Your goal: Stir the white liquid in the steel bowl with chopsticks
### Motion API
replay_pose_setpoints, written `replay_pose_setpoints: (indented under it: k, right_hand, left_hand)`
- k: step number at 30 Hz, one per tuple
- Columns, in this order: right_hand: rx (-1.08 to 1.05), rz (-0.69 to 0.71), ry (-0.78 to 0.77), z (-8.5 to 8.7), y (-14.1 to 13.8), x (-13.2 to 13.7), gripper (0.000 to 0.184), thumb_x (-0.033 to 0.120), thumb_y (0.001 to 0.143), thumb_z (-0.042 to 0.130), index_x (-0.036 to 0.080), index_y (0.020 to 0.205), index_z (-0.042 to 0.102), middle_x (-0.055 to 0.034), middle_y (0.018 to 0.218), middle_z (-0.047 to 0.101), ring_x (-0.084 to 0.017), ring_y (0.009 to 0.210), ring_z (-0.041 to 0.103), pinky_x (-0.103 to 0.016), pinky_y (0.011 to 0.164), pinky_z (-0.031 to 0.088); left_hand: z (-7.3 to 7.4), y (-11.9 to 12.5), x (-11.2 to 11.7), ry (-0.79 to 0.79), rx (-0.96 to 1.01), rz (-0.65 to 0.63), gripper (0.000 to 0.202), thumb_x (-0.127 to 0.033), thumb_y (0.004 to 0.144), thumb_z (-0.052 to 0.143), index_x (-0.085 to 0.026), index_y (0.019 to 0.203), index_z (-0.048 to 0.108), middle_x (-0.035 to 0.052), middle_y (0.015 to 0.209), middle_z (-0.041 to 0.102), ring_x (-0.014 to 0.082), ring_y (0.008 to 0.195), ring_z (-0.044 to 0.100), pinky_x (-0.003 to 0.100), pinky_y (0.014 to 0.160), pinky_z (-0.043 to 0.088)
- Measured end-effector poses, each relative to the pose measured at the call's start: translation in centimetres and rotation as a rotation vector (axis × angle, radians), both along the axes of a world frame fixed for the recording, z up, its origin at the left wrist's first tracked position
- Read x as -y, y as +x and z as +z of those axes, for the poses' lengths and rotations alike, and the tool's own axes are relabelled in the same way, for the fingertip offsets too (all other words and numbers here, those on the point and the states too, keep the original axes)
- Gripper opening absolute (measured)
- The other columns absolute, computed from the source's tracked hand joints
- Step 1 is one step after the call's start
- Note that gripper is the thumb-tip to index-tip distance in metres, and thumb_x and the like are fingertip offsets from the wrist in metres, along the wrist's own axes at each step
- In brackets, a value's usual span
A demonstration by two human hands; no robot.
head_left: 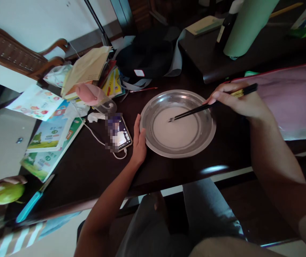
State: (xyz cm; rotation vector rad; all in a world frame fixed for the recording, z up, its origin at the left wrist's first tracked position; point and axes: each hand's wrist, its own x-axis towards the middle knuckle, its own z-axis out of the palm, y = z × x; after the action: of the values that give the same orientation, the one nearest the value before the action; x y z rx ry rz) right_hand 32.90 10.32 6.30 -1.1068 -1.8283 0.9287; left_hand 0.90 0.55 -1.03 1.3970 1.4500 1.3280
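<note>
Steel bowl [178,123] of pale liquid on dark table [94,167] — left hand [139,141] flat against its rim; right hand [242,101] grips black chopsticks [195,111], tips in liquid. Phone [119,135], picture books [48,137] — left of bowl.

Dim room; dark table [88,167] swallows detail. Light falls from upper left, pale wall [35,21] bright. Soft glare on metal bowl [179,94], sheen at the table's near edge. Heavy wide-angle bending at borders; phone [125,137] screen pixelated; lower corners blurred
</note>
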Motion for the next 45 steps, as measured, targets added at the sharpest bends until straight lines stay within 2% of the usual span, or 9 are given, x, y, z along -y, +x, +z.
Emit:
replay_pose_setpoints:
  k: [4,10,17,24,30,33,37,43,45]
  right_hand:
    - [-0.121,-0.078,0.018,-0.3,0.9,-0.5,0.034,0.049,0.085,0.071,0.024,0.062,0.073,-0.0042,0.068,0.074,-0.022,0.069,0.068,-0.04,0.077,0.051]
    - [-0.011,0.2,-0.082,0.0,-0.4,0.2,0.032,0.053,0.085,0.069,0.025,0.071,0.076,-0.0029,0.082,0.079,-0.022,0.083,0.073,-0.035,0.079,0.052]
    - [-0.113,-0.076,0.051,-0.3,0.9,-0.6,0.03,0.045,0.087,0.069,0.026,0.065,0.075,-0.0029,0.073,0.076,-0.021,0.073,0.068,-0.039,0.079,0.049]
    - [-0.018,0.178,-0.069,0.0,-0.4,0.3,0.03,0.051,0.086,0.068,0.025,0.071,0.075,-0.0031,0.081,0.079,-0.022,0.083,0.072,-0.036,0.079,0.052]
    - [-0.1,-0.078,0.025,-0.1,0.6,-0.3,0.03,0.046,0.087,0.069,0.025,0.067,0.075,-0.0029,0.073,0.075,-0.021,0.074,0.069,-0.037,0.077,0.051]
    - [-0.145,-0.006,0.003,0.0,0.8,-0.2,0.032,0.045,0.086,0.07,0.025,0.061,0.074,-0.0032,0.068,0.074,-0.022,0.069,0.069,-0.038,0.074,0.05]
    - [-0.024,0.16,-0.073,0.1,-0.1,0.3,0.032,0.052,0.084,0.069,0.025,0.069,0.075,-0.0029,0.079,0.078,-0.022,0.08,0.072,-0.036,0.077,0.052]
    - [-0.102,-0.073,0.041,-0.3,0.6,-0.4,0.032,0.048,0.087,0.068,0.025,0.065,0.074,-0.0028,0.071,0.075,-0.021,0.073,0.068,-0.038,0.078,0.051]
    - [-0.163,-0.056,0.034,-0.3,0.9,-0.5,0.034,0.047,0.086,0.07,0.025,0.059,0.072,-0.0033,0.066,0.073,-0.021,0.068,0.067,-0.039,0.075,0.051]
  left_hand:
    - [0.0,-0.1,0.1,0.008,-0.014,-0.001,0.063,-0.062,0.095,0.048,-0.034,0.152,0.042,0.0011,0.169,0.028,0.0248,0.157,0.026,0.042,0.13,0.017]
    - [0.0,0.2,0.0,-0.004,0.007,0.001,0.062,-0.06,0.096,0.048,-0.034,0.152,0.041,0.0014,0.168,0.03,0.0245,0.156,0.028,0.043,0.13,0.018]
    - [0.0,0.2,0.0,0.001,0.017,-0.017,0.062,-0.06,0.096,0.047,-0.035,0.152,0.04,0.0011,0.169,0.028,0.025,0.156,0.028,0.042,0.129,0.019]
    - [-0.2,0.1,-0.1,-0.01,0.012,-0.006,0.063,-0.061,0.095,0.048,-0.035,0.153,0.039,0.0015,0.168,0.03,0.0253,0.156,0.028,0.044,0.129,0.019]
    - [-0.3,0.0,0.0,-0.011,0.026,-0.012,0.063,-0.06,0.096,0.048,-0.036,0.153,0.038,0.0014,0.168,0.031,0.0241,0.155,0.029,0.044,0.129,0.019]
    - [-0.2,0.0,0.0,0.0,0.01,-0.013,0.062,-0.059,0.096,0.048,-0.034,0.152,0.039,0.002,0.168,0.03,0.0238,0.156,0.027,0.042,0.129,0.019]
    - [-0.2,0.1,0.0,-0.003,0.01,-0.013,0.062,-0.06,0.096,0.047,-0.035,0.152,0.04,0.0009,0.168,0.03,0.0249,0.156,0.026,0.043,0.13,0.017]
    - [-0.4,0.0,0.0,-0.002,0.023,-0.001,0.061,-0.06,0.095,0.048,-0.036,0.151,0.042,-0.0002,0.168,0.031,0.0253,0.156,0.026,0.045,0.13,0.016]
    - [-0.4,0.0,0.0,0.0,0.023,0.0,0.062,-0.06,0.095,0.049,-0.036,0.151,0.041,0.0005,0.168,0.03,0.0257,0.157,0.026,0.045,0.13,0.016]
